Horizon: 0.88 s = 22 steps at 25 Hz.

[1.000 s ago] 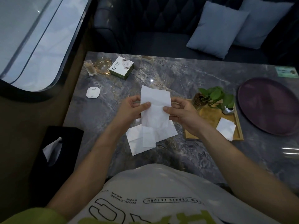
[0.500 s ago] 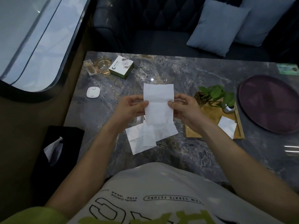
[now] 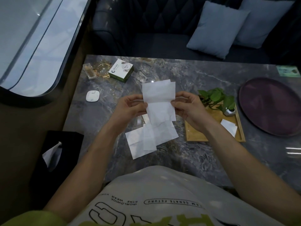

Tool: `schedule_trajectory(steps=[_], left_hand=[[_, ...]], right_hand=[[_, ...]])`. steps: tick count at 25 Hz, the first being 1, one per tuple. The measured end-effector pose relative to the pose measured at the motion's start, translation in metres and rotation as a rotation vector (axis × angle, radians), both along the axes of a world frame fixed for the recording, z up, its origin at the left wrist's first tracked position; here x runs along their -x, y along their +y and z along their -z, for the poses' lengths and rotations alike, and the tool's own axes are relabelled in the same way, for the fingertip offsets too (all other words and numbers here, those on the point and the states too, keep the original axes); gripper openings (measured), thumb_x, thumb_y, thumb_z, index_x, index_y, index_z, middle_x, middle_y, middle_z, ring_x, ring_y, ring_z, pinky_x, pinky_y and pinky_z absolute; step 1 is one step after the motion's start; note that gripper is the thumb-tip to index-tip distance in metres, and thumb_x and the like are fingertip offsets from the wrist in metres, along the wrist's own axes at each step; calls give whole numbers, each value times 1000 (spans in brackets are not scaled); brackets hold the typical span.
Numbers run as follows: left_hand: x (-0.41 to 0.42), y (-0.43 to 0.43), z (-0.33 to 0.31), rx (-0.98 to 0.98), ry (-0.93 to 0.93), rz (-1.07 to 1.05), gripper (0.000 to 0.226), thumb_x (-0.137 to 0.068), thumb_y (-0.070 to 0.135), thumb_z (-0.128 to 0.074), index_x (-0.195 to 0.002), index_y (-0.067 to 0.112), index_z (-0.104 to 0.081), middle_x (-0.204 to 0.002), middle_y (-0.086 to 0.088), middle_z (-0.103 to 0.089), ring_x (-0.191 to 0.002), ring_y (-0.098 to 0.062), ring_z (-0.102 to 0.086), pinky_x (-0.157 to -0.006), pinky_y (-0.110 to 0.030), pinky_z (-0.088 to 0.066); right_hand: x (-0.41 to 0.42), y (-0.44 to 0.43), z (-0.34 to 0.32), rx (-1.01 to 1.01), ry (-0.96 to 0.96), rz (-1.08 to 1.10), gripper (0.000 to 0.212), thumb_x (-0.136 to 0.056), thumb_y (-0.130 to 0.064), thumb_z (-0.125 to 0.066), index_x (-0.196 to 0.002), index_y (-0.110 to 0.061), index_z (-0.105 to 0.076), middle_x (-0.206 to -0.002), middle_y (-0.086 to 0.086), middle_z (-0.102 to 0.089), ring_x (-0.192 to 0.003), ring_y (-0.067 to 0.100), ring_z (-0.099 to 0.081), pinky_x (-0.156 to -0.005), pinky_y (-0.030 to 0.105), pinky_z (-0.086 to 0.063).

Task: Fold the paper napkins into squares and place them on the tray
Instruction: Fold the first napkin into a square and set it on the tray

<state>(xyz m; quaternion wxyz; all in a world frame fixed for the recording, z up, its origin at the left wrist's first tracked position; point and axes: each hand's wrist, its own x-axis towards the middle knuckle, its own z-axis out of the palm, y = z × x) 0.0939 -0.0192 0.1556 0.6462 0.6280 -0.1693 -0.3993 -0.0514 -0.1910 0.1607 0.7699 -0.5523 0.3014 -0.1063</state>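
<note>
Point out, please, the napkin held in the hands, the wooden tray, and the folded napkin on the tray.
held napkin [image 3: 160, 101]: head view, middle of the sheet.
wooden tray [image 3: 194, 136]: head view, bare floor near its front-left corner.
folded napkin [image 3: 229, 127]: head view, centre of the square.

The left hand and right hand pinch the two side edges of a white paper napkin held above the grey marble tabletop. Its upper part stands as a doubled layer with corners not quite matched; the lower part hangs below the fingers. Under the hands lie loose napkins, overlapping. Just beside the right hand sits a wooden tray carrying a folded square napkin and a small potted plant.
</note>
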Motion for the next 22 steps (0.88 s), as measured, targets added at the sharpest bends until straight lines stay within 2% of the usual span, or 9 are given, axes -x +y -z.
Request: schedule_trajectory(steps=[3, 7, 14, 17, 19, 22], left_hand=[[-1, -2, -4, 39, -19, -8, 18, -86, -10, -63, -93, 5, -70, -84, -1, -78, -77, -16, -74, -70, -27, -59], [-1, -4, -9, 80, -50, 3, 14, -88, -9, -60, -92, 0, -70, -83, -3, -77, -78, -15, -74, -69, -23, -57], [0, -4, -11, 36, -99, 9, 24, -94, -4, -50, -88, 4, -71, -85, -6, -75, -80, -20, -72, -67, -27, -57], [-1, -10, -15, -38, 39, -67, 38, -95, 5, -37, -82, 12, -72, -83, -7, -75, -75, -21, -72, -65, -31, -56], [0, -13, -17, -64, 42, -80, 33, -98, 14, -42, -86, 17, -72, -83, -6, -74, -72, -19, -71, -63, -31, -55], [4, -11, -16, -76, -106, -10, 14, -95, 24, -60, -96, 16, -72, -86, 0, -71, -74, -8, -68, -61, -23, -54]], right_hand=[[-1, -3, -7, -4, -32, 2, 21, -87, 11, -59, -85, -9, -66, -84, 4, -74, -79, 19, -71, -72, 30, -60], [-2, -4, -13, 62, -40, -18, 22, -89, 12, -56, -81, -6, -65, -79, 3, -73, -74, 14, -68, -61, 22, -55], [-4, -4, -9, 94, -56, -37, 27, -89, 12, -56, -75, -8, -68, -83, 7, -70, -81, 19, -67, -67, 26, -56], [-5, -3, -8, 105, -59, -43, 27, -89, 11, -56, -74, -9, -69, -85, 11, -68, -83, 21, -66, -68, 26, -55], [-7, -1, -8, 114, -60, -37, 27, -88, 12, -56, -74, -8, -69, -86, 12, -67, -83, 20, -66, -67, 25, -55], [-8, 2, -11, 114, -67, -46, 25, -88, 13, -55, -76, -6, -67, -85, 11, -66, -80, 19, -65, -66, 25, -54]])
